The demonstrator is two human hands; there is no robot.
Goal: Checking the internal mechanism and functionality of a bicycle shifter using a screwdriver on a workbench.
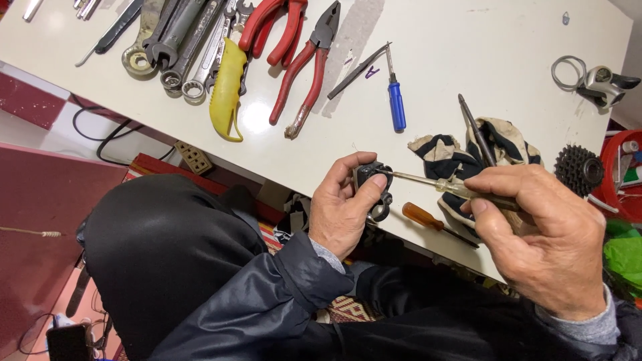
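Nearest me, my right hand had its fingers clenched around a clear-handled screwdriver, its tip touching a small black part. My left hand gripped that part at the edge of the white table. Just beside lay an orange-handled screwdriver and a striped cloth. At the far right stood what looked like a red tub, its contents too cropped to tell.
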